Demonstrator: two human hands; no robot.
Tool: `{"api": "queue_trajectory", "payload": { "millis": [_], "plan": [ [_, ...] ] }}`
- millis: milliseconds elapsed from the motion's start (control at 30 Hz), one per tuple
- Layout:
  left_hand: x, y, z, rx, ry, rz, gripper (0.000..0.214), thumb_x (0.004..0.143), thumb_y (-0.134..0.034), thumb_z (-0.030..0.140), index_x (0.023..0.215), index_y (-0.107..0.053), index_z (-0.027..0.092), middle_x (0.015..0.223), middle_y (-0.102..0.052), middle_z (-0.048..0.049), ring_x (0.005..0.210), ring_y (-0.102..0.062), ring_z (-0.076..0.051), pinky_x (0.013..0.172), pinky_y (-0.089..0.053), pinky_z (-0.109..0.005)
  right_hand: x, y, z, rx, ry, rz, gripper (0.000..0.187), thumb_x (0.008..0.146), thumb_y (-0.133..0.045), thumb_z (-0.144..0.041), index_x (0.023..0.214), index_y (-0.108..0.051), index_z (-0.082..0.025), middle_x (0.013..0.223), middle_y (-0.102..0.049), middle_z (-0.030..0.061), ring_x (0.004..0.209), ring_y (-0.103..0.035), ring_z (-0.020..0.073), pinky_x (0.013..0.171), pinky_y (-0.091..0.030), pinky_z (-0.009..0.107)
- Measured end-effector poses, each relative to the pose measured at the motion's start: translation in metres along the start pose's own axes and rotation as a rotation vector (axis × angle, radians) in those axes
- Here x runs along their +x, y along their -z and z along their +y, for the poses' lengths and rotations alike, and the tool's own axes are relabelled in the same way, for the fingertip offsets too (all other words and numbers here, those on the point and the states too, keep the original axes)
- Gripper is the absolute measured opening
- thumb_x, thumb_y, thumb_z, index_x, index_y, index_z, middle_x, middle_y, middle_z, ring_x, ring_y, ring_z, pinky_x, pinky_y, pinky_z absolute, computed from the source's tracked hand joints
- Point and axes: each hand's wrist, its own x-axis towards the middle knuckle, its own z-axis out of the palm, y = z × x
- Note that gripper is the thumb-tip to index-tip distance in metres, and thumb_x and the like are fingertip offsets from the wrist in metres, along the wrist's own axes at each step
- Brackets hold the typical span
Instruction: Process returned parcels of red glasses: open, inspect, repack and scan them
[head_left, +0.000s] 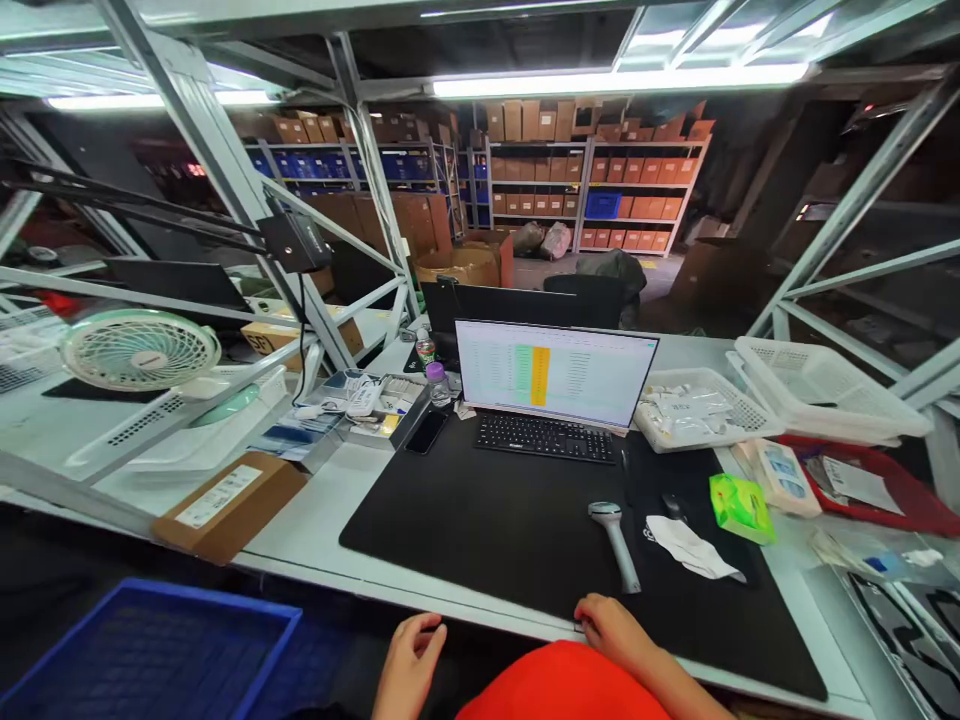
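Note:
My left hand (410, 664) hangs in front of the desk's front edge, fingers loosely bent and thumb apart, with nothing in it. At the mat's front edge, my right hand (611, 628) rests with its fingers curled in; whatever lies under them, if anything, is hidden. Just beyond it a grey-white barcode scanner (618, 545) lies on the black desk mat (480, 520). Farther back are a black keyboard (546, 438) and a monitor (555, 375) showing a spreadsheet with green and orange columns. A crumpled white tissue (694, 548) lies right of the scanner, beside a dark mouse (673, 508).
On the left are a cardboard box (232, 505), a phone (427, 432), a purple-capped bottle (438, 385) and a fan (142, 350). A blue crate (277, 612) stands below. To the right are a green tissue pack (741, 508), white baskets (832, 395) and a red tray (919, 495).

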Motion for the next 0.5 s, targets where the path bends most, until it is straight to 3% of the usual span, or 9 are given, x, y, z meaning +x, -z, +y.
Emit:
{"api": "queue_trajectory", "payload": {
  "millis": [167, 300, 433, 500],
  "plan": [
    [0.031, 0.025, -0.024, 0.077, 0.04, 0.031, 0.053, 0.062, -0.058, 0.072, 0.077, -0.072, 0.023, 0.092, -0.076, -0.0129, 0.091, -0.072, -0.034, 0.088, -0.059, -0.045, 0.02, -0.017, 0.001, -0.017, -0.008, -0.057, 0.037, 0.082, -0.046, -0.009, 0.103, -0.074, -0.022, 0.105, -0.074, 0.0063, 0.101, -0.069, 0.021, 0.085, -0.044, 0.027],
    [0.072, 0.052, -0.023, 0.011, 0.121, 0.06, 0.049, 0.058, -0.059, 0.069, 0.074, -0.071, 0.024, 0.089, -0.077, -0.013, 0.097, -0.071, -0.038, 0.092, -0.056, -0.049, 0.044, -0.029, -0.007, -0.054, -0.056, -0.023, 0.034, 0.079, -0.049, -0.011, 0.099, -0.073, -0.023, 0.104, -0.075, 0.007, 0.1, -0.07, 0.0246, 0.085, -0.047, 0.03],
    [0.122, 0.096, -0.01, -0.095, 0.249, 0.28, 0.041, 0.061, -0.065, 0.062, 0.071, -0.066, 0.023, 0.086, -0.074, -0.0141, 0.103, -0.067, -0.042, 0.097, -0.052, -0.054, 0.069, -0.035, -0.021, -0.129, -0.152, -0.023, 0.029, 0.077, -0.049, -0.011, 0.09, -0.072, -0.026, 0.098, -0.077, 0.0075, 0.097, -0.072, 0.0285, 0.083, -0.05, 0.035],
    [0.141, 0.12, -0.007, -0.159, 0.291, 0.384, 0.04, 0.069, -0.069, 0.06, 0.076, -0.066, 0.021, 0.091, -0.072, -0.0138, 0.107, -0.066, -0.039, 0.096, -0.052, -0.054, 0.078, -0.035, -0.026, -0.147, -0.203, -0.027, 0.027, 0.08, -0.048, -0.012, 0.083, -0.07, -0.027, 0.093, -0.077, 0.0075, 0.093, -0.073, 0.0291, 0.08, -0.052, 0.037]
  ]
}}
